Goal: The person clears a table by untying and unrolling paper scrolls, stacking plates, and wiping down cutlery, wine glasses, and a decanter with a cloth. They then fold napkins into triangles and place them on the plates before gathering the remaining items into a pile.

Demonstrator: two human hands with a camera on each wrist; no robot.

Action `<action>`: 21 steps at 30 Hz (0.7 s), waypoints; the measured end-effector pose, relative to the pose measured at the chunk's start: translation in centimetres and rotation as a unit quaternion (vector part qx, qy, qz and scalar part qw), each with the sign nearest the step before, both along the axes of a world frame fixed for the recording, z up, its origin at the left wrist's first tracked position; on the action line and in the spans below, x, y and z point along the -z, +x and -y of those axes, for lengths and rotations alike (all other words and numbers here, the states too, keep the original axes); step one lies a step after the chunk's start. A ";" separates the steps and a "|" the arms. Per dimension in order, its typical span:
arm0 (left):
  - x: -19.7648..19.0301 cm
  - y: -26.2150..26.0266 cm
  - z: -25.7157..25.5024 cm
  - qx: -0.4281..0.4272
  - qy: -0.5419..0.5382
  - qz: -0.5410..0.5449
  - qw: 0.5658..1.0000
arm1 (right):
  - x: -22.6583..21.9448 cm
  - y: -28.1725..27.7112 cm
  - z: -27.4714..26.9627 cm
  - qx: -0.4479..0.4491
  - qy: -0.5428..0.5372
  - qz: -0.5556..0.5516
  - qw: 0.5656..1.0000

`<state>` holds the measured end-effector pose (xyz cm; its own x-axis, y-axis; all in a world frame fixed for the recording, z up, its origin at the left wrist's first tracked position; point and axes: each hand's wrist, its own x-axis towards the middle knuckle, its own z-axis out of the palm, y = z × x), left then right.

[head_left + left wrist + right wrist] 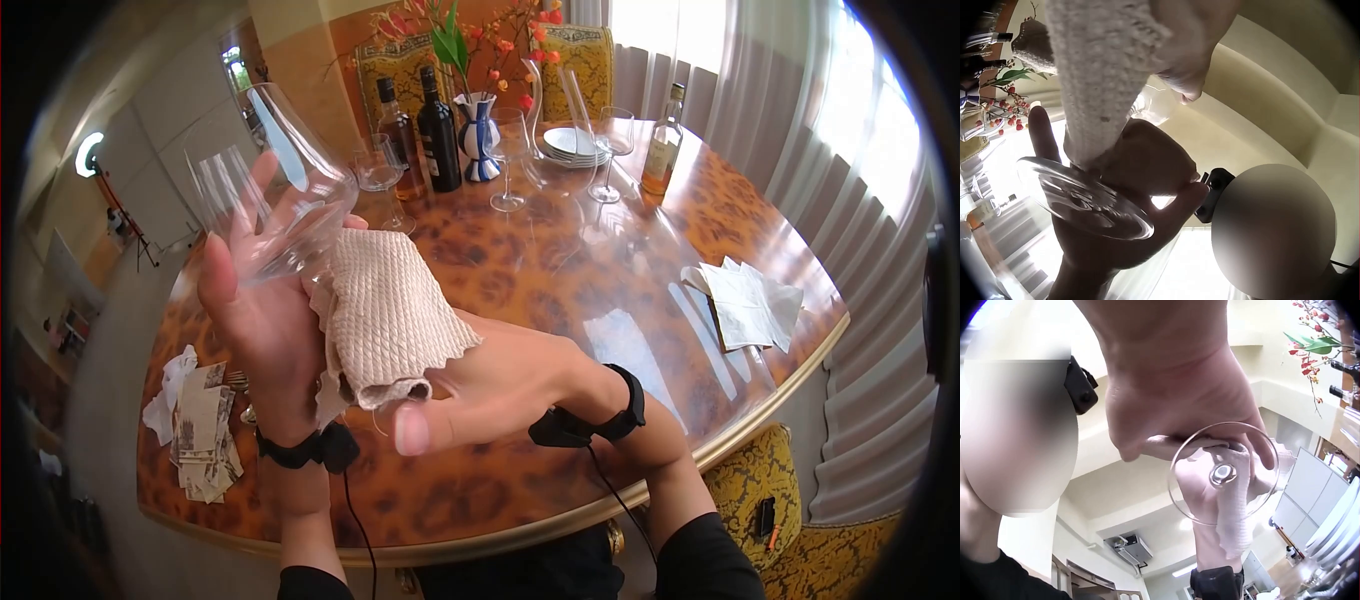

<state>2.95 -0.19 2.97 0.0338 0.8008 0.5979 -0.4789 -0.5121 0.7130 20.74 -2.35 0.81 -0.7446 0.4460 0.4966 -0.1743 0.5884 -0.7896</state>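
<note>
A large clear wine glass (318, 170) is tilted at the upper left of the head view. The left hand (268, 325) cradles its bowl, fingers spread and bent around the far side. A beige textured cloth (390, 300) covers the area by the stem, and the right hand (520, 385) holds it, thumb stretched out and other fingers mostly hidden. In the left wrist view the round glass foot (1085, 203) lies before the right hand (1110, 240), below the cloth (1094, 81). The right wrist view shows the right hand (1179, 381) above the cloth (1233, 506).
On the glossy table (480, 480) stand dark bottles (438, 140), a flower vase (478, 140), stemmed glasses (507, 165), a decanter (560, 165), stacked plates (575, 145) and a pale bottle (662, 150). White napkins (745, 305) lie right, printed papers (205, 430) left.
</note>
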 end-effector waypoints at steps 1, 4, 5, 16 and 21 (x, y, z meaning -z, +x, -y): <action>-0.1 -0.3 0.1 -0.001 0.000 -0.001 1.000 | 0.0 0.2 -0.4 -0.045 0.020 0.028 0.998; 0.0 -1.0 0.3 0.023 0.034 -0.018 0.999 | 0.5 -0.1 0.6 -0.021 -0.006 0.000 1.000; -0.1 -0.8 0.4 0.023 0.034 -0.018 0.999 | 0.7 -0.4 1.4 0.048 -0.052 -0.056 0.996; 0.3 1.2 1.0 -0.001 0.063 -0.067 0.996 | 0.8 -2.4 0.4 0.210 0.000 -0.154 0.966; 0.9 0.3 0.1 0.167 0.049 0.027 0.984 | 1.0 -2.2 0.8 0.034 -0.134 -0.151 0.979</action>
